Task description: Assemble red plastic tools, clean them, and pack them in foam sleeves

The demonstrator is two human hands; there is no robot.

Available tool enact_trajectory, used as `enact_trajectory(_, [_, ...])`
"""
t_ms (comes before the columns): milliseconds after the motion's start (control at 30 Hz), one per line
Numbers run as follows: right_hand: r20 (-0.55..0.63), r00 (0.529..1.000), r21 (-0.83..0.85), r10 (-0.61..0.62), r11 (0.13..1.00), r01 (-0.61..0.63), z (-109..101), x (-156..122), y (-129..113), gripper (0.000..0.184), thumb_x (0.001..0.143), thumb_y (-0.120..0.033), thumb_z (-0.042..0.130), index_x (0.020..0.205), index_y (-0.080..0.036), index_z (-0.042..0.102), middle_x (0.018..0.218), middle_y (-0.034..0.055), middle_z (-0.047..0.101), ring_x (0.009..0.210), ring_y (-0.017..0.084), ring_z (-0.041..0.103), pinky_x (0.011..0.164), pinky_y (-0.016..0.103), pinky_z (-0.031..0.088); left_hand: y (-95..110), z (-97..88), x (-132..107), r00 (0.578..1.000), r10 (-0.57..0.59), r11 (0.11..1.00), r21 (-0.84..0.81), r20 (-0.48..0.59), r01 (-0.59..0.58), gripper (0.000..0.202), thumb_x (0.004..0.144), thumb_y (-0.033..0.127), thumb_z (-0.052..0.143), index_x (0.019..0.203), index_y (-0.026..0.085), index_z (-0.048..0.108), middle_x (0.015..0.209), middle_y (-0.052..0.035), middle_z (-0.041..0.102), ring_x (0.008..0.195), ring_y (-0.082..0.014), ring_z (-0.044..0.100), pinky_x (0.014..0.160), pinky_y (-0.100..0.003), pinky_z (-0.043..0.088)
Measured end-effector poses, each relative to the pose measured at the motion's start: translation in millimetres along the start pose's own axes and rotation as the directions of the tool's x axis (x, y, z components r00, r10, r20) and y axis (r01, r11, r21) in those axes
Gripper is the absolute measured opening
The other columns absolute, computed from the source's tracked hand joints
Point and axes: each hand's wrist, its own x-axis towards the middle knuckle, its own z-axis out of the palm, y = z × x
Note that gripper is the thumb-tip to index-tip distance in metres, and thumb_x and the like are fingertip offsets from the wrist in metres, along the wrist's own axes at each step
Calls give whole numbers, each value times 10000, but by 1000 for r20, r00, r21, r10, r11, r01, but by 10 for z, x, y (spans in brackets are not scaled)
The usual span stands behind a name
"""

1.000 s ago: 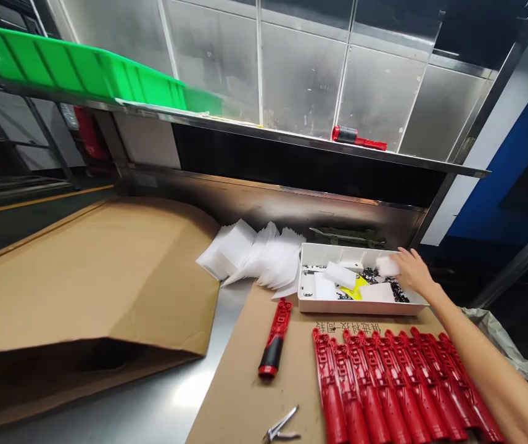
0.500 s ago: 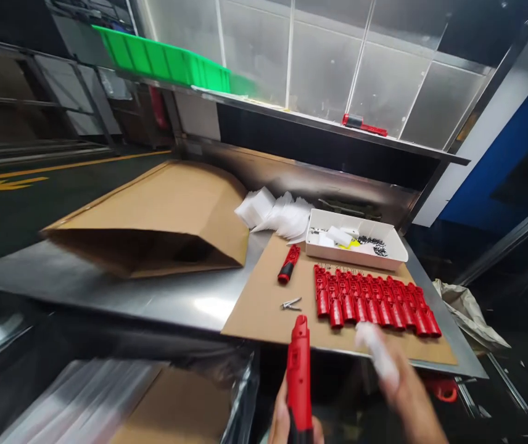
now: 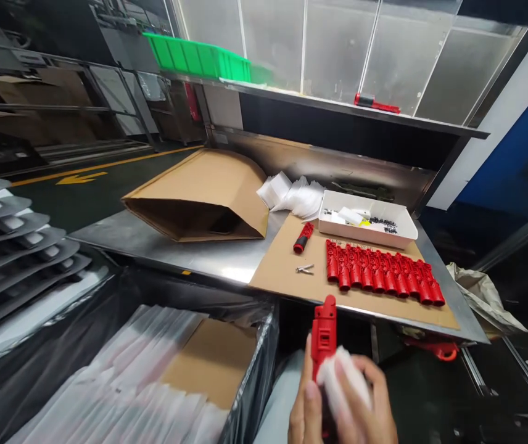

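The left hand's (image 3: 305,407) fingers, pointing up, grip a red part (image 3: 324,330); the right hand (image 3: 371,404) bends over it, fingers clasping a white wipe (image 3: 338,382). Ahead of them lies the table's (image 3: 240,259) edge, leftward a lined bin (image 3: 252,364), rightward open dark floor (image 3: 435,401).
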Motion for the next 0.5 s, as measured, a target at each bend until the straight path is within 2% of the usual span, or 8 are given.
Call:
enact_trajectory(67, [-10, 1000, 14, -1, 1000, 1, 26, 5, 30, 373, 984, -392, 442, 1292, -311, 635, 1346, 86, 520, 1080, 217, 680, 869, 281, 589, -1, 6, -9, 998, 37, 999, 4, 54, -38, 589, 889, 625, 500, 1310, 233, 628, 1415, -66, 589, 1414, -297, 389, 1206, -391, 259])
enact_trajectory(100, [-13, 1000, 21, 14, 1000, -14, 42, 8, 38, 378, 979, -415, 446, 1287, -311, 640, 1371, 83, 499, 1095, 225, 673, 883, 293, 583, 9, 8, -9, 996, 54, 998, 16, 72, -55, 602, 909, 622, 455, 1346, 232, 593, 1426, -69, 577, 1409, -292, 398, 1201, -393, 271])
enact_trajectory(233, [-30, 993, 30, 115, 993, -114, 86, -17, 41, 347, 952, -451, 503, 1216, -317, 684, 1169, 67, 620, 889, 206, 722, 670, 263, 603, 52, -9, 7, 995, 68, 993, 87, 76, -75, 669, 882, 658, 469, 1390, 229, 546, 1388, -85, 610, 1398, -312, 414, 1184, -424, 307])
enact_trajectory(367, [5, 1000, 36, 19, 999, -20, 93, -31, 44, 373, 979, -433, 433, 1287, -369, 632, 1301, 69, 519, 1067, 225, 675, 852, 308, 584, 24, -45, 17, 994, 65, 992, 98, 88, -74, 685, 864, 688, 469, 1359, 227, 583, 1392, -71, 608, 1433, -307, 353, 1208, -408, 246])
enact_trajectory(400, [2, 1000, 35, 13, 999, -13, 101, -45, 43, 372, 981, -424, 428, 1290, -377, 630, 1296, 66, 518, 1053, 222, 682, 845, 300, 588, 18, -60, 24, 996, 51, 994, 94, 69, -57, 674, 873, 687, 454, 1356, 235, 586, 1401, -64, 601, 1427, -296, 364, 1203, -388, 258])
enact_trajectory(467, [-7, 1000, 24, 13, 1000, -12, 120, -75, 36, 348, 976, -419, 441, 1219, -373, 685, 1237, 64, 550, 857, 181, 722, 686, 247, 604, 11, -97, 39, 999, -27, 998, 62, 32, 25, 660, 874, 679, 472, 1359, 245, 582, 1356, -73, 636, 1328, -285, 499, 1110, -339, 409])
enact_trajectory(500, [-11, 1000, 17, 18, 1000, -18, 123, -77, 31, 339, 974, -417, 448, 1180, -365, 712, 1206, 63, 564, 755, 156, 719, 600, 225, 593, 10, -116, 45, 994, -96, 995, 24, 47, 95, 667, 864, 677, 500, 1373, 251, 567, 1284, -84, 679, 1196, -277, 609, 983, -314, 517])
